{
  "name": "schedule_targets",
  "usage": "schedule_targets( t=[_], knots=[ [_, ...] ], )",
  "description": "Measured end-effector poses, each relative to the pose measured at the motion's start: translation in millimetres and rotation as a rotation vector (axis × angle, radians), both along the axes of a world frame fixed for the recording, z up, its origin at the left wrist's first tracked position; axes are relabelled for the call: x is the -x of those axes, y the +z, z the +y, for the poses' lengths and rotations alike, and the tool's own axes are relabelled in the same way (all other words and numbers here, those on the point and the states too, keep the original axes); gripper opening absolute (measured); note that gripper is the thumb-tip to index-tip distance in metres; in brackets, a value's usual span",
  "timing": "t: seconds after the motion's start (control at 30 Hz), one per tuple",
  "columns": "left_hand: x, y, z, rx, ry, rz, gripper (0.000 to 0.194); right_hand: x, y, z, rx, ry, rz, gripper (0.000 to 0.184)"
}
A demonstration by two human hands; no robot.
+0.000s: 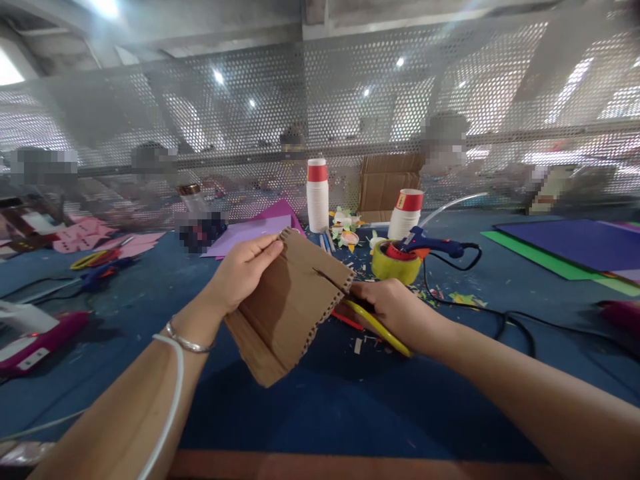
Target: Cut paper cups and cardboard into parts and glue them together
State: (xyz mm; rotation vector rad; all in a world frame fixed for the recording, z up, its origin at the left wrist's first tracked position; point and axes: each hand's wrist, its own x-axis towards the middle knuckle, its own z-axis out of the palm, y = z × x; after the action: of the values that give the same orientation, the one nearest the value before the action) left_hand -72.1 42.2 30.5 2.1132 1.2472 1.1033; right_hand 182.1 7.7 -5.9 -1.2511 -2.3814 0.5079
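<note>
A piece of brown corrugated cardboard (pixel 295 307) is tilted in the air above the blue table. My left hand (pixel 245 270) pinches its upper left edge, thumb on the near face. My right hand (pixel 387 307) is closed round the handles of scissors (pixel 370 319), one handle yellow and the other red. The dark blades reach into the cardboard's right edge, one showing across its near face and the other hidden behind it. The fingers of my right hand are partly hidden by the handles.
Behind the cardboard stand stacked paper cups (pixel 317 200). A blue glue gun (pixel 435 243) rests on a yellow tape roll (pixel 395 267), its black cord (pixel 465 307) trailing right. Coloured sheets (pixel 560 247) lie far right, a power strip (pixel 45 343) left. Paper scraps litter the middle.
</note>
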Motion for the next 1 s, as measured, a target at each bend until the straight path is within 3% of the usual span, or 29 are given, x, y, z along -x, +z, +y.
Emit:
schedule_targets(
  t=[0.1,0.27,0.4,1.0],
  knots=[
    [-0.7,0.1,-0.3,0.015,-0.025,-0.027,0.042,1.5,0.4,-1.9,0.011,0.033,0.061,0.019],
    [-5.2,2.3,-6.7,-0.233,0.109,0.132,0.038,-2.4,-3.6,2.6,-0.061,0.006,-0.006,0.020],
    [-12.2,5.0,-16.0,-0.296,0.147,0.184,0.036,-5.7,-5.6,5.2,-0.056,-0.008,-0.026,0.015],
    [-16.2,4.0,-17.3,-0.203,0.059,0.125,0.038,-7.4,-14.8,6.8,-0.174,-0.034,-0.031,0.027]
  ],
)
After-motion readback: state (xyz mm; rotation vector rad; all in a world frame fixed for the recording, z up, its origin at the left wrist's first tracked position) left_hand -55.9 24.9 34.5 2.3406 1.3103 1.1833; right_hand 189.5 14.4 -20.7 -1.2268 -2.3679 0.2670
